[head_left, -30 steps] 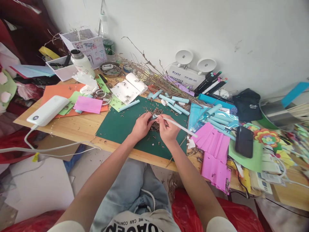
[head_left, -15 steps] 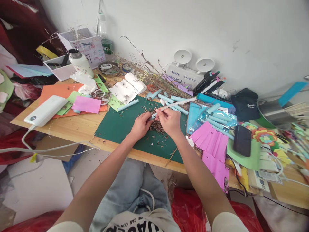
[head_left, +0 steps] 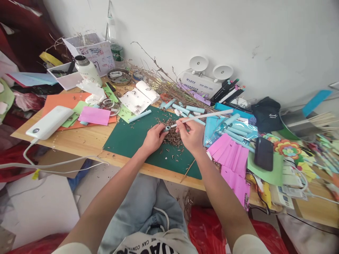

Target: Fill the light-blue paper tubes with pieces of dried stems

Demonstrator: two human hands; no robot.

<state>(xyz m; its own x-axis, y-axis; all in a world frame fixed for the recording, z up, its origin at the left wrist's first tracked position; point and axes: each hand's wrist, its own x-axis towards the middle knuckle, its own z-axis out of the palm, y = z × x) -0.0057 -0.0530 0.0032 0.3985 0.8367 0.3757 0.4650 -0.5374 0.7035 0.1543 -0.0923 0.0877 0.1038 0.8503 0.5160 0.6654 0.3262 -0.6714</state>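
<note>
My left hand (head_left: pixel 155 138) is closed round a short light-blue paper tube (head_left: pixel 166 129), its open end turned toward my right hand. Between finger and thumb my right hand (head_left: pixel 191 133) pinches a long thin white stick (head_left: pixel 209 115), which slants up to the right. The stick's lower tip is just right of the tube's mouth, apart from it. Beneath both hands a pile of dry brown plant bits (head_left: pixel 173 138) lies on the green cutting mat (head_left: pixel 127 137). Another blue tube (head_left: pixel 140 116) rests at the mat's upper left.
Several blue tubes (head_left: pixel 196 109) and dry twigs (head_left: pixel 159 76) lie behind the mat. Pink paper (head_left: pixel 229 151) and a black phone (head_left: pixel 263 154) are on the right. A white power bank (head_left: pixel 49 121) and a white bottle (head_left: pixel 87 70) stand left. A thin brown stick (head_left: pixel 188 170) crosses the front edge.
My right hand has moved right, drawing the white stick's tip away from the blue tube's mouth. My left hand still holds the tube in nearly the same place.
</note>
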